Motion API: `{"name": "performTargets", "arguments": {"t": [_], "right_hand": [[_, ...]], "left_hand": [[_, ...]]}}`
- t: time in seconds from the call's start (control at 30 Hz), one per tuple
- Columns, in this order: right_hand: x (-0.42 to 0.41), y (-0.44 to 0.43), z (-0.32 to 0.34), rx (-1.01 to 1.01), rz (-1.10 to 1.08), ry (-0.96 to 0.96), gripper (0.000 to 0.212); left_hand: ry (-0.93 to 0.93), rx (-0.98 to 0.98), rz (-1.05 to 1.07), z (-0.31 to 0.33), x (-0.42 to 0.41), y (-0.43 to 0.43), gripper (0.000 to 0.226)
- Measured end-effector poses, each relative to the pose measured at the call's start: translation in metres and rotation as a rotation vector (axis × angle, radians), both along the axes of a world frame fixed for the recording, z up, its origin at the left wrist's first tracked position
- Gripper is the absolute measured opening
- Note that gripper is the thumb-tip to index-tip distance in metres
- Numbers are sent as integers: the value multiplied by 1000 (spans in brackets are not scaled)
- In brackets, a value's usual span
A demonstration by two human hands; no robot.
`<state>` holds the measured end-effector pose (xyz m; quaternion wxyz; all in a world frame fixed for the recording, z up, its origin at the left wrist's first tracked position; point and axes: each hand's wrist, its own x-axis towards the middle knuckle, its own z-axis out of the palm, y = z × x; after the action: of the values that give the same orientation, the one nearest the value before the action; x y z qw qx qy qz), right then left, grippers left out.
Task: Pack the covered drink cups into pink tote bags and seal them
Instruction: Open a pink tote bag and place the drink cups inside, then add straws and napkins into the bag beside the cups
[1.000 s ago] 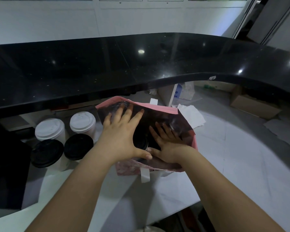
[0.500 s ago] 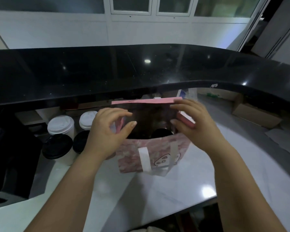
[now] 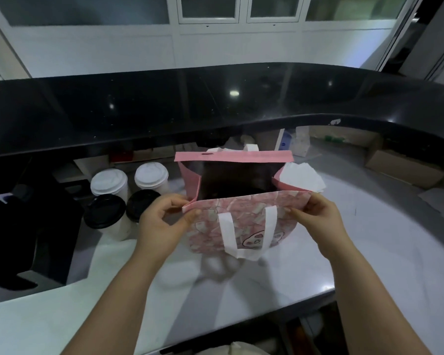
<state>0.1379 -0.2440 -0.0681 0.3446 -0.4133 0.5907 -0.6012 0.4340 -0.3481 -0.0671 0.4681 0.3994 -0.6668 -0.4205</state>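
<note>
A pale grey tabletop [image 3: 344, 252] fills the lower frame, curving under a glossy black ledge [image 3: 215, 111] across the middle. A white wall with windows [image 3: 239, 8] runs along the top. At centre the pink bag [image 3: 241, 219] stands upright on the tabletop with its mouth open. Its patterned front and white handle [image 3: 246, 234] face the camera, and the plain pink back panel rises behind. The left hand [image 3: 162, 226] pinches the front rim's left corner and the right hand [image 3: 321, 221] its right corner, fingers [image 3: 315, 202] grasping the fabric. The inside is dark; cups may sit there, but I cannot tell. Left of the bag, two white-lidded cups [image 3: 109, 181] stand behind two black-lidded cups [image 3: 104, 211], one partly hidden by the left hand. White paper [image 3: 300, 176] lies behind the bag's right side, and a box [image 3: 405, 167] sits at far right.
</note>
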Motion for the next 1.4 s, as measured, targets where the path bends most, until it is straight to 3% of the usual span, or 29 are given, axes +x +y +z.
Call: {"name": "performTargets", "arguments": {"t": [0.17, 0.3, 0.47, 0.6, 0.7, 0.8, 0.87, 1.07, 1.2, 1.27, 1.4], "right_hand": [[0, 5, 5, 87, 170, -59, 24], [-7, 6, 18, 269, 436, 93, 13], [-15, 1, 31, 375, 712, 151, 17], [-38, -9, 32, 434, 765, 164, 47], [-54, -15, 33, 353, 735, 118, 48], [-59, -24, 35, 221, 550, 78, 30], [-55, -34, 36, 176, 441, 85, 27], [-34, -75, 21, 132, 252, 113, 16], [-31, -106, 15, 152, 232, 153, 28], [-30, -123, 15, 163, 271, 141, 26], [-30, -167, 12, 234, 359, 371, 22]], "left_hand": [[-14, -123, -53, 5, 26, 5, 15], [-126, 14, -251, 13, 54, 16, 22], [-223, 179, -393, 22, 80, 18, 38], [-188, 226, -363, 28, 89, 14, 44], [-137, 213, -257, 30, 96, 7, 44], [-148, 172, -63, 26, 92, -6, 18], [-148, 137, 63, 23, 85, -20, 13], [-415, -14, 204, 20, 55, -73, 21], [-492, -4, 98, 18, 24, -110, 15], [-738, -102, 37, 18, 13, -128, 25], [-895, -246, -111, 24, -7, -155, 38]]}}
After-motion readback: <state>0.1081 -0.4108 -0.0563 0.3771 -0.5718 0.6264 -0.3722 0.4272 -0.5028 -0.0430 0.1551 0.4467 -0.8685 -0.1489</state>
